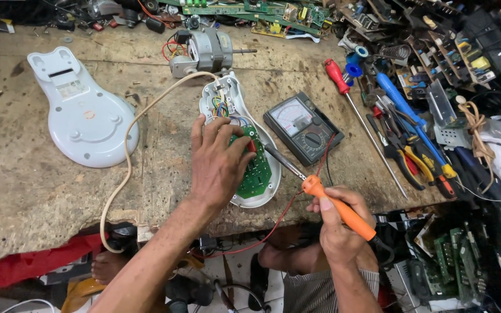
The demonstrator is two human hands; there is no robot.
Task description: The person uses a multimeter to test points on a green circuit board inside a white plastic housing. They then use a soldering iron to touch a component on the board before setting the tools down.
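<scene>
Pressing our left hand flat on the green circuit board steadies it in its white housing on the workbench; our right hand clenches the orange soldering iron, tip seemingly touching the board's edge.

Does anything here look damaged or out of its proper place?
Yes. The white plastic casing lies opened under the left hand, its green circuit board exposed, and its white back cover lies apart. The worn wooden bench is chipped.
</scene>
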